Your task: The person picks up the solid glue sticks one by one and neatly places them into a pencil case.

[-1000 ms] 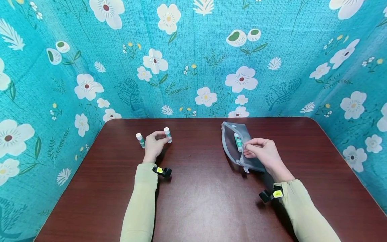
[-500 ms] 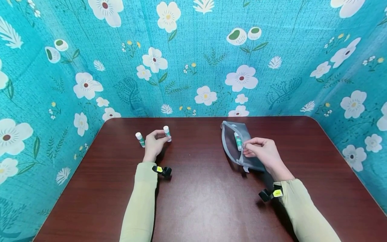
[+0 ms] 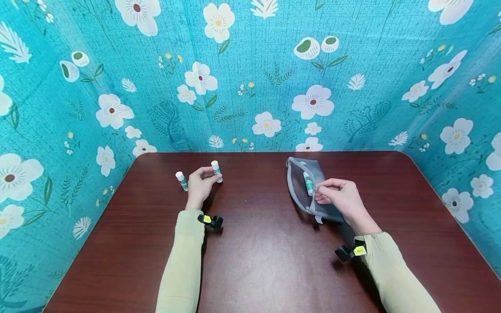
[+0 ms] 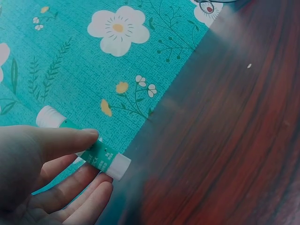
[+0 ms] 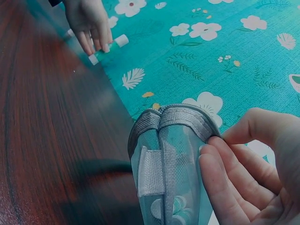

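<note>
In the head view my left hand [image 3: 200, 188] pinches a green-and-white glue stick [image 3: 216, 170] between thumb and fingers. The left wrist view shows this glue stick [image 4: 99, 153] tilted, both white ends sticking out past the fingers. A second glue stick [image 3: 182, 181] stands on the table just left of that hand. At the right, my right hand [image 3: 339, 196] pinches the zipper edge of a grey mesh pouch [image 3: 332, 212], whose mouth gapes. One glue stick [image 3: 308, 183] lies inside it. Through the mesh, the right wrist view shows round white ends [image 5: 179, 204].
A dark red-brown wooden table [image 3: 250, 252] lies under both hands. Teal floral cloth [image 3: 242, 78] rises along its back and sides. A small fabric tab [image 3: 318, 219] hangs from the pouch's near end.
The glue stick in my left hand has risen very slightly. My right hand and the pouch have stayed in place.
</note>
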Available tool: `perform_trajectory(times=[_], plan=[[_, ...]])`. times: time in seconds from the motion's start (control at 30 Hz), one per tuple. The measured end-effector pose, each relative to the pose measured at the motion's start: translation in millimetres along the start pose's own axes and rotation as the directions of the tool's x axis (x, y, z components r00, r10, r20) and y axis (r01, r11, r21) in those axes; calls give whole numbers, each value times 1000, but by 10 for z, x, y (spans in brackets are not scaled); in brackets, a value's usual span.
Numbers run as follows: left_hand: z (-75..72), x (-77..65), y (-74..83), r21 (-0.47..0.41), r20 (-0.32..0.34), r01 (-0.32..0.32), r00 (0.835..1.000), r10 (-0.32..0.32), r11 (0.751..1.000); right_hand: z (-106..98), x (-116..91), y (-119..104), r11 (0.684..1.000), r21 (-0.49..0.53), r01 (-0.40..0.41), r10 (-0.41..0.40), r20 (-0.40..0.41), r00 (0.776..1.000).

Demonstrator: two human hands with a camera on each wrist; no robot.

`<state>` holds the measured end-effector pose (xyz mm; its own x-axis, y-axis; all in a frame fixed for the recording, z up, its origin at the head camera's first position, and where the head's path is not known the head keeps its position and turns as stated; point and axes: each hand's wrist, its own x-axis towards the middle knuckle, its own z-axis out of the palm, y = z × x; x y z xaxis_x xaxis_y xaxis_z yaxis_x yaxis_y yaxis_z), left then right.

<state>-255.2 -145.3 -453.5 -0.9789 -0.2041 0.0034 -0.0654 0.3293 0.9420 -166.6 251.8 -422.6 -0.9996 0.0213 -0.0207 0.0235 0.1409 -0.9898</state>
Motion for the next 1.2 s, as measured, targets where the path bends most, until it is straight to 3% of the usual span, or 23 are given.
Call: perform_trajectory(times=[0.67,1.2], plan=[[128,-69,97,-29,16,-16,1000,17,999,-8,2,13,1000,-2,4,-4,-2,1000],[398,-156,236,-143,71,-9,997,19,990,10,2,19,1000,-17,5,-6,-7,1000]])
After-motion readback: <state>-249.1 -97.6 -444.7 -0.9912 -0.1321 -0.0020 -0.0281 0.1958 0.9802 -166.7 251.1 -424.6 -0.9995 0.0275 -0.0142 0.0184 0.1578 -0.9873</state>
